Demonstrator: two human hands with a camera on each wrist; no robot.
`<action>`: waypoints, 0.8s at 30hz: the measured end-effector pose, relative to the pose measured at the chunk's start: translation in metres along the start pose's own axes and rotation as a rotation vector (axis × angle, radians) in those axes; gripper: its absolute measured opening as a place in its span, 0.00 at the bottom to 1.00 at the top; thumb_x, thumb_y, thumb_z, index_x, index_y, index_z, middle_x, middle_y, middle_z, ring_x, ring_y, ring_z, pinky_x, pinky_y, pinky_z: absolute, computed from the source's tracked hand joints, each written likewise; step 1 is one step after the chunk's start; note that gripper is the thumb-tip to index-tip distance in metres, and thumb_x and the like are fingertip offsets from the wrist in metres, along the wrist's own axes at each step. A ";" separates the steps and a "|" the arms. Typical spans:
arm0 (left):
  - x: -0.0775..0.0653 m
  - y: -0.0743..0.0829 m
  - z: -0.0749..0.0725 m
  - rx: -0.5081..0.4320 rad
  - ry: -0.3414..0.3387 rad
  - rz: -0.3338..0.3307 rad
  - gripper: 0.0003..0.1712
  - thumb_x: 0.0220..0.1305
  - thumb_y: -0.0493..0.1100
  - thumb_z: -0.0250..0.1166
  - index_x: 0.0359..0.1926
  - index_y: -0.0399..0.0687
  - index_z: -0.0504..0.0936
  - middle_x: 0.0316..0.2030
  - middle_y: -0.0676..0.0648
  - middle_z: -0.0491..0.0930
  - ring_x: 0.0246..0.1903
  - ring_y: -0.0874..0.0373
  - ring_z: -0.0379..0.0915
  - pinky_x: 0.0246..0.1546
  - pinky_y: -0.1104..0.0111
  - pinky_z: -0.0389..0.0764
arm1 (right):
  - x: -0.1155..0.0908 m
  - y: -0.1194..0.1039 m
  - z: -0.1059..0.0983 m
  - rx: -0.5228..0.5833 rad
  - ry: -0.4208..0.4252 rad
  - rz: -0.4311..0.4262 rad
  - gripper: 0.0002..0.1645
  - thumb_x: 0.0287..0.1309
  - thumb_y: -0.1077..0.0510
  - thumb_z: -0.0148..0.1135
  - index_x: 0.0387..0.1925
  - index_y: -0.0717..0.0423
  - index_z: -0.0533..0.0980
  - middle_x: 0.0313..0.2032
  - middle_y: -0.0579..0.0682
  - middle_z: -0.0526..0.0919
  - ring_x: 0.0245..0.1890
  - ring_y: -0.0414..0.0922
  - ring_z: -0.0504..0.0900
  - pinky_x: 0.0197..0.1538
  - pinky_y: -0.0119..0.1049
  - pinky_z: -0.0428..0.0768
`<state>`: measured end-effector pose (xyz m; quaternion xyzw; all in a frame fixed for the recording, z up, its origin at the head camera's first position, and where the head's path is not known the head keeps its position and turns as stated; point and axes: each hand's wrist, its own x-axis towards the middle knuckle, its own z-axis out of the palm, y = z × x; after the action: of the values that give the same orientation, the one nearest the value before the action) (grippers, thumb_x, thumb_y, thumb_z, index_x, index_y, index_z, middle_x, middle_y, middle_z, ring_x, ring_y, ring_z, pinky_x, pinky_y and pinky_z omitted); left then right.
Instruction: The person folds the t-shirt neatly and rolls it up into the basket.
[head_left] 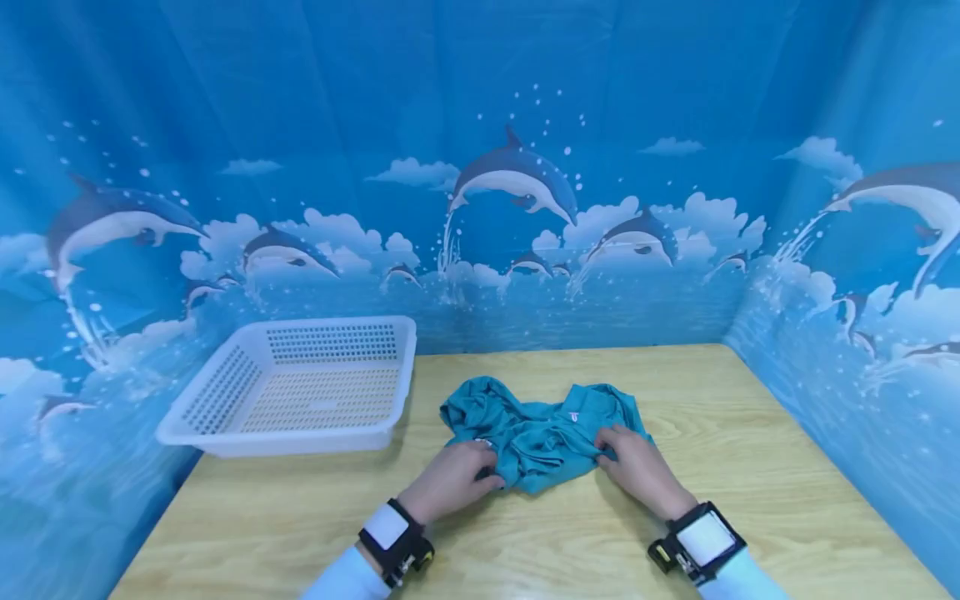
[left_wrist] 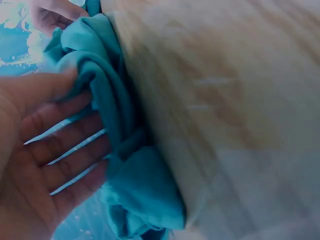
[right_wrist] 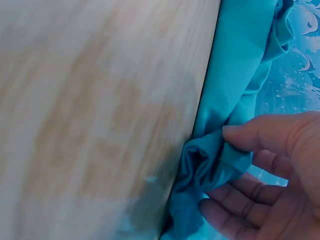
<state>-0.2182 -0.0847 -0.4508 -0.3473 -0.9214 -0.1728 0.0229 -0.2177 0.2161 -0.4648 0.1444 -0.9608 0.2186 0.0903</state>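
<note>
A crumpled teal garment [head_left: 536, 433] with a small white-and-pink logo lies bunched on the wooden table. At its left side is my left hand [head_left: 456, 479]. The left wrist view shows that hand [left_wrist: 55, 145] with fingers extended and spread, their tips against the cloth [left_wrist: 145, 187] and the thumb close over it. My right hand [head_left: 641, 468] is at the garment's right edge. In the right wrist view, the right hand [right_wrist: 270, 185] pinches a gathered fold [right_wrist: 215, 160] between thumb and fingers.
A white perforated plastic basket [head_left: 393, 429] stands at the table's left, near the back. The table [head_left: 525, 550] has a light wood grain. Behind it and along both sides hangs a blue dolphin-print curtain [head_left: 375, 100]. Both wrists wear black straps with devices [head_left: 705, 537].
</note>
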 end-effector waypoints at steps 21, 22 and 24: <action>-0.048 -0.007 -0.056 -0.099 0.471 -0.004 0.06 0.60 0.37 0.65 0.37 0.51 0.80 0.35 0.54 0.81 0.37 0.64 0.76 0.36 0.71 0.79 | -0.028 -0.007 -0.085 0.157 0.114 -0.025 0.15 0.55 0.71 0.53 0.25 0.48 0.72 0.30 0.42 0.73 0.27 0.35 0.67 0.28 0.29 0.66; -0.051 -0.006 -0.054 -0.111 0.433 -0.004 0.06 0.59 0.37 0.65 0.37 0.52 0.80 0.34 0.55 0.81 0.37 0.65 0.76 0.36 0.71 0.79 | -0.032 -0.007 -0.087 0.164 0.085 -0.029 0.16 0.55 0.72 0.53 0.24 0.48 0.72 0.29 0.42 0.73 0.27 0.35 0.67 0.28 0.29 0.66; -0.057 -0.002 -0.047 -0.129 0.353 0.013 0.05 0.59 0.37 0.66 0.36 0.52 0.80 0.34 0.56 0.80 0.37 0.65 0.75 0.36 0.71 0.78 | -0.040 -0.003 -0.087 0.168 0.005 -0.009 0.17 0.54 0.73 0.51 0.22 0.48 0.71 0.27 0.42 0.71 0.25 0.34 0.66 0.27 0.29 0.65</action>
<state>-0.1799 -0.1384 -0.4163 -0.3185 -0.8877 -0.2898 0.1629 -0.1696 0.2618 -0.3958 0.1554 -0.9381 0.2985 0.0813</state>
